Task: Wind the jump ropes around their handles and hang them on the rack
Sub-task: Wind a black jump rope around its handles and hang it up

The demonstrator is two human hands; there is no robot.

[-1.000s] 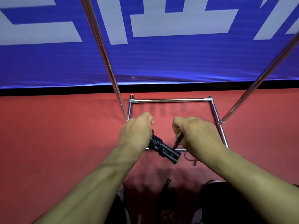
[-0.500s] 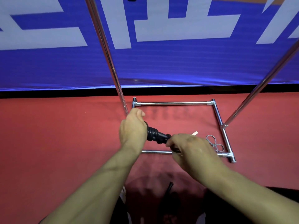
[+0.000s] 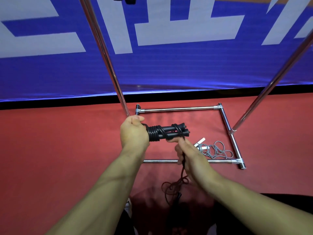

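My left hand [image 3: 133, 133] grips one end of two black jump rope handles [image 3: 166, 132] held side by side and pointing right. Several turns of black rope [image 3: 153, 134] are wound round them beside my fist, and a further loop crosses near their far end. My right hand [image 3: 187, 152] sits just below the handles and pinches the loose rope, which hangs down in dark coils [image 3: 175, 187] toward the floor. A second, grey jump rope [image 3: 214, 150] with white handles lies in loops on the red floor inside the rack's base. The chrome rack [image 3: 177, 109] stands in front of me.
The rack's two slanted uprights [image 3: 108, 60] rise left and right of my hands; its rectangular base bars lie on the red floor [image 3: 50, 150]. A blue banner [image 3: 169, 70] with white characters runs along the back. Dark trousers show at the bottom edge.
My right hand has dropped from the handles' far end to below them, drawing the rope down. The handles now show fully, with a rope loop near their tip. The view tilted up slightly.
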